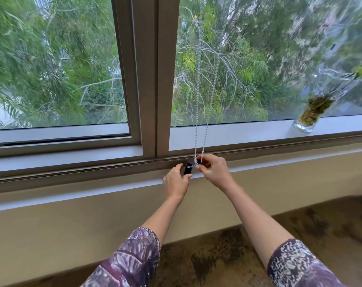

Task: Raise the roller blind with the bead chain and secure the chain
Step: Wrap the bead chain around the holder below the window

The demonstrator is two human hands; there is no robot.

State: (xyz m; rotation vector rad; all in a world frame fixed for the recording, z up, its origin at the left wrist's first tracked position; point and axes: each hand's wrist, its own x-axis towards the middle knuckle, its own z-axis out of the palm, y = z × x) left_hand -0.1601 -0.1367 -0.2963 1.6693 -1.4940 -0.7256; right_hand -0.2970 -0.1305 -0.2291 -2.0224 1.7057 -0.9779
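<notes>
A white bead chain [201, 112] hangs as a double strand in front of the right window pane, down to the sill. My right hand [214, 170] pinches the bottom loop of the chain beside a small dark part. My left hand [176, 182] grips a short black cylinder-shaped holder [187, 169] on the window frame, just left of the chain's end. The two hands are almost touching. The roller blind itself is out of view above the frame.
A glass vase [309, 116] with plant stems stands on the sill at the right. A wide mullion [149, 79] splits the two panes. Below the beige ledge [93, 208] lies a mottled brown floor [300, 222]. Trees fill the view outside.
</notes>
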